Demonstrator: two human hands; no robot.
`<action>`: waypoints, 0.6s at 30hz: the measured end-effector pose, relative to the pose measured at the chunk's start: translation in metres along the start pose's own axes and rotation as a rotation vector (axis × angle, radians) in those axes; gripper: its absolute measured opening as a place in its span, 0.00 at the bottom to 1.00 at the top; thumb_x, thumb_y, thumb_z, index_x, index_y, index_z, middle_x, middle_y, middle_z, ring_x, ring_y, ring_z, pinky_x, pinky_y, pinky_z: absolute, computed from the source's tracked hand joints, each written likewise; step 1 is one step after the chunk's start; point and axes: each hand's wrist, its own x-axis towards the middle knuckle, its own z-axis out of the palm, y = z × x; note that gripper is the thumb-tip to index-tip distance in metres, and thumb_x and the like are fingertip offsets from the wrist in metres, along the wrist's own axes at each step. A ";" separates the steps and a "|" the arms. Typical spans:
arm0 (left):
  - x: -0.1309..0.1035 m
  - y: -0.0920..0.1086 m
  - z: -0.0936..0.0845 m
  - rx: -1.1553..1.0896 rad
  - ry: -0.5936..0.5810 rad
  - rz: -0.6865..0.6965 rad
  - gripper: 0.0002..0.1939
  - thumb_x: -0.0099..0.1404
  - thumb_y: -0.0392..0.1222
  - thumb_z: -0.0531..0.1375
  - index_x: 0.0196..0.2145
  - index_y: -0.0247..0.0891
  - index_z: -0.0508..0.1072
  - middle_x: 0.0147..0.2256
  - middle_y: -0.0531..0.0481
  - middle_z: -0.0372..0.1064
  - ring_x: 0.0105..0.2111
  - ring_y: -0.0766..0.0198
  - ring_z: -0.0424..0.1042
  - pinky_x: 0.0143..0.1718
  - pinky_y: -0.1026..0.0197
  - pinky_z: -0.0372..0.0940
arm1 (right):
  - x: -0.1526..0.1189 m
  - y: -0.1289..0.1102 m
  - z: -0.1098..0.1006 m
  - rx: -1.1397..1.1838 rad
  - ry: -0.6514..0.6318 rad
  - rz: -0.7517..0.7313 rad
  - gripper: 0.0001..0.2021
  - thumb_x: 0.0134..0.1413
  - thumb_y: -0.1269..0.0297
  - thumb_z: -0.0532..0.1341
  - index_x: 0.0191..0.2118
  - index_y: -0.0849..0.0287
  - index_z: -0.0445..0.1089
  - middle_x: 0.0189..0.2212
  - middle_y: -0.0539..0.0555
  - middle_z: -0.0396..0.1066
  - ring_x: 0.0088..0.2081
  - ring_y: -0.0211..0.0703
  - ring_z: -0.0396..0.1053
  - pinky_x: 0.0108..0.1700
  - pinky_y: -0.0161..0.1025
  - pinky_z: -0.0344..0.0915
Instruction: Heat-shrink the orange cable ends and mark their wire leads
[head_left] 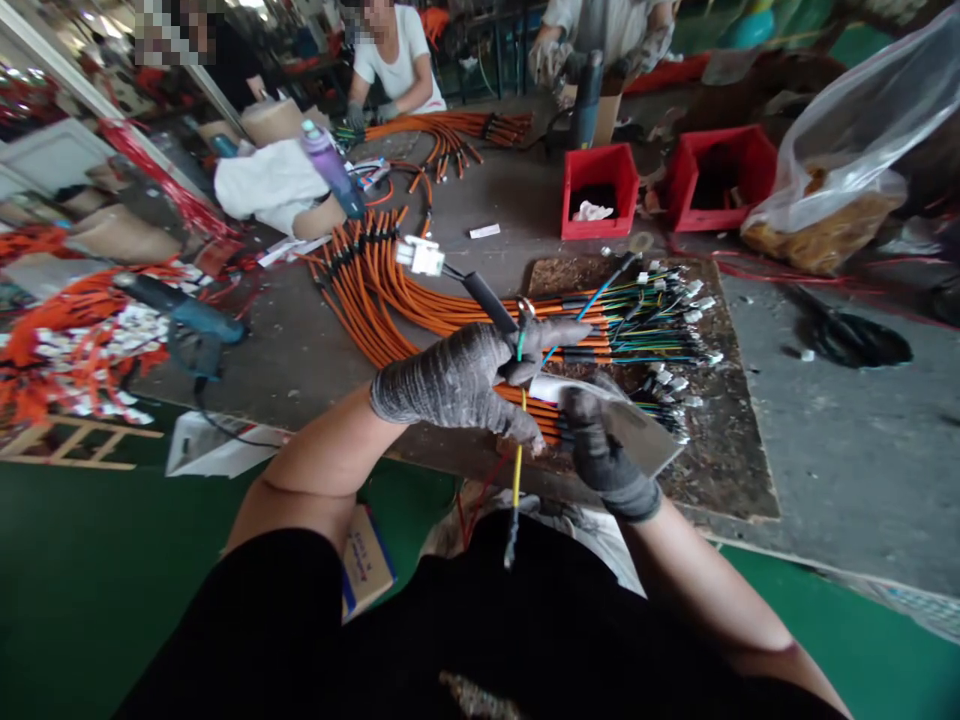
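Observation:
My left hand [461, 380], in a grey knit glove, is closed around the end of a wire harness. A black sleeve [491, 300] and a white plug connector [420, 255] stick out above the fingers. A yellow wire [517, 475] hangs below them, and a blue wire [592, 305] slants up to the right. Close by on the right, my gloved right hand [611, 455] is closed on a flat grey piece [649, 435] with a pale end; its exact kind is unclear. Beneath both hands lie orange cables [390, 290] with white connectors.
The cables' connector ends lie on a brown board [739, 440]. Red bins [600, 195] and a clear plastic bag [825, 190] stand behind. A blue heat gun [180, 305] lies at left near a purple bottle [330, 165]. Co-workers are across the table.

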 end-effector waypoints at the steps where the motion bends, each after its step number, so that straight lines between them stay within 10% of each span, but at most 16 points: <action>1: 0.000 0.000 0.000 -0.008 0.000 0.006 0.36 0.60 0.52 0.76 0.63 0.42 0.77 0.28 0.56 0.64 0.28 0.67 0.60 0.34 0.62 0.67 | 0.005 -0.009 0.002 -0.049 0.024 -0.050 0.16 0.73 0.51 0.58 0.40 0.51 0.80 0.35 0.57 0.78 0.42 0.55 0.78 0.49 0.54 0.78; 8: 0.001 -0.006 0.002 -0.063 -0.051 0.049 0.41 0.59 0.57 0.76 0.65 0.40 0.73 0.30 0.56 0.65 0.28 0.69 0.56 0.35 0.61 0.66 | 0.024 -0.036 -0.005 -0.017 -0.073 -0.202 0.13 0.76 0.58 0.56 0.53 0.49 0.78 0.43 0.53 0.81 0.45 0.49 0.79 0.46 0.48 0.74; 18: -0.002 -0.011 0.002 -0.153 -0.025 0.136 0.40 0.61 0.66 0.73 0.62 0.39 0.73 0.27 0.59 0.59 0.25 0.71 0.52 0.28 0.64 0.57 | 0.021 -0.035 0.006 -0.347 0.085 -0.413 0.18 0.79 0.60 0.51 0.41 0.54 0.77 0.29 0.52 0.73 0.31 0.44 0.71 0.31 0.40 0.63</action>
